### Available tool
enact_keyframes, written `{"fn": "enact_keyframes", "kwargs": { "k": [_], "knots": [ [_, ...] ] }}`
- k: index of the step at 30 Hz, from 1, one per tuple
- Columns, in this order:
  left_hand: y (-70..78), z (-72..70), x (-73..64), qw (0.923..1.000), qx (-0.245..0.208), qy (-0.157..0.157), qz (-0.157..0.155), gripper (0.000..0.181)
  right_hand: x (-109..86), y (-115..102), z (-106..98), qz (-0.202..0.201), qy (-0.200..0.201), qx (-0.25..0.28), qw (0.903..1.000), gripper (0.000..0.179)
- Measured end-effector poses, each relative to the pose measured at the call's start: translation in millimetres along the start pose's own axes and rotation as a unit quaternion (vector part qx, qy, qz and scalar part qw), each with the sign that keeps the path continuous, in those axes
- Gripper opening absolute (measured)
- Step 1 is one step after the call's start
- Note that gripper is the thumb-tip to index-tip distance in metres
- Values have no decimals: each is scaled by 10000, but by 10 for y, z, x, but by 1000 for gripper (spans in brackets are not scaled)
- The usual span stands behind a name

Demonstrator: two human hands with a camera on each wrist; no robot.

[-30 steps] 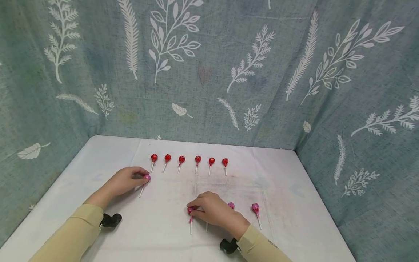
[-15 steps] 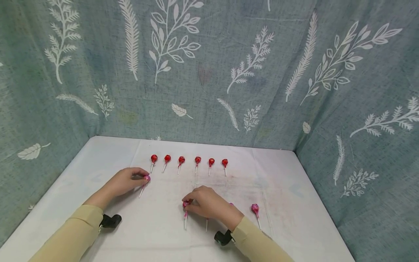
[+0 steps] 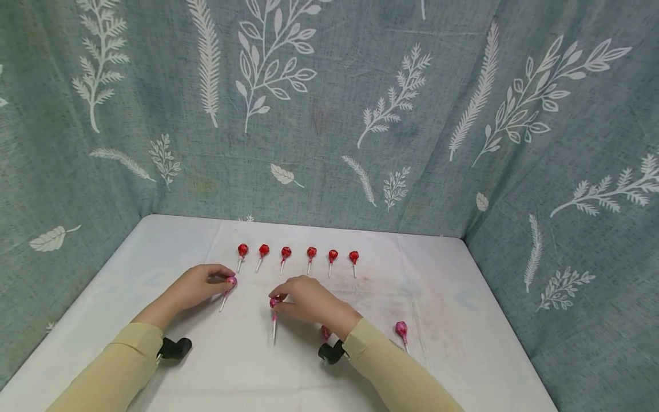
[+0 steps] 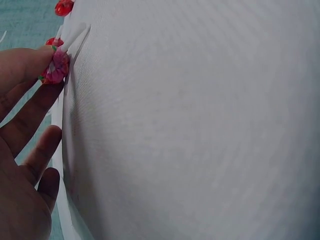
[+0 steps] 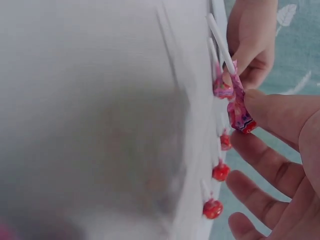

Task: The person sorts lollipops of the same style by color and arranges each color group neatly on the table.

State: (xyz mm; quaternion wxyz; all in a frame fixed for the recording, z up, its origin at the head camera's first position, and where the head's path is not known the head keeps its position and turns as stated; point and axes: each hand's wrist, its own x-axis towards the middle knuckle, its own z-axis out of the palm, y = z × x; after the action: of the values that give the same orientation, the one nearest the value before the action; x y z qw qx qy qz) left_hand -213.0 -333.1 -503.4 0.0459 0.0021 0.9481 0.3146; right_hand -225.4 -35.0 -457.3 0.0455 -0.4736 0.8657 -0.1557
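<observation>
Near the left end of the red row, my left hand (image 3: 198, 287) pinches a pink lollipop (image 3: 231, 282) by its wrapped head. The left wrist view shows thumb and fingers on the pink lollipop (image 4: 56, 69), its white stick pointing away from the palm. Farther right, my right hand (image 3: 311, 300) pinches a second pink lollipop (image 3: 274, 303) by its head, stick towards the front. In the right wrist view this lollipop (image 5: 238, 107) is held between thumb and fingertips, apparently just above the cloth. A third pink lollipop (image 3: 326, 332) is partly hidden under my right wrist.
Several red lollipops (image 3: 285, 252) lie in a row at the back of the white table (image 3: 437, 274). One more pink lollipop (image 3: 401, 329) lies right of my right sleeve, its stick partly covered. A patterned green curtain (image 3: 329, 114) closes off the back and sides.
My right hand has carried its pink lollipop leftward and farther back, towards my left hand. The right sleeve now covers a pink lollipop seen earlier. My left hand has stayed in place.
</observation>
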Motion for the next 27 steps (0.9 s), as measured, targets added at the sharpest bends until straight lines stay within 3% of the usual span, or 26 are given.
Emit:
{"fn": "enact_keyframes", "kwargs": {
  "k": [14,27],
  "knots": [
    [6,5,-19,9999,-88,-28,-55,38,519,1,91,473,-107,8,9988,26],
    [4,2,-32,9998,-188,15,1,35,809,-89,156,891,-148,-68,9959,23]
  ]
}}
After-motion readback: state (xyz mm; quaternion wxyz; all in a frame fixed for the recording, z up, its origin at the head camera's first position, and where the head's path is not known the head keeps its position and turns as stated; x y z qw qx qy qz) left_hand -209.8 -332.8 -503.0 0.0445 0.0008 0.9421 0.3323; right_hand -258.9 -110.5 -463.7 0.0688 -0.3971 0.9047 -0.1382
